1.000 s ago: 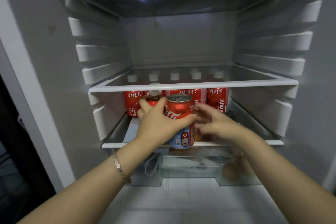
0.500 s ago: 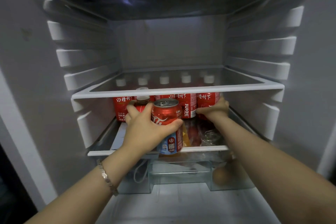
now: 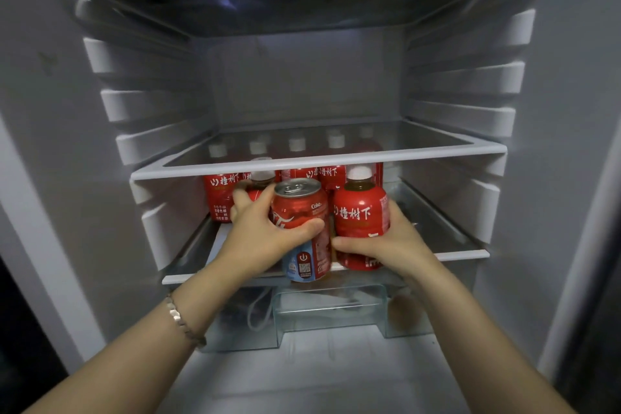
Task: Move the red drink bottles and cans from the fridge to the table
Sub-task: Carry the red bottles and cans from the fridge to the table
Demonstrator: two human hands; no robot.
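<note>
Red can [image 3: 300, 212] and a small bottle [image 3: 257, 182] sat squeezed inside the left hand [image 3: 265, 239]; another bottle [image 3: 361, 218] inside the right hand [image 3: 386, 242]. Two things in one hand might slip.

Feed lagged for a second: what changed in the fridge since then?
The right hand reached back, gripped a red bottle and pulled it forward beside the can. The left hand kept holding that can; the rear bottles stayed put.

Red can [image 3: 300, 212] with silver top and a blue patch low down; red-labelled bottle [image 3: 361, 218], white lettering, white cap; white-edged shelf [image 3: 319, 163].
</note>
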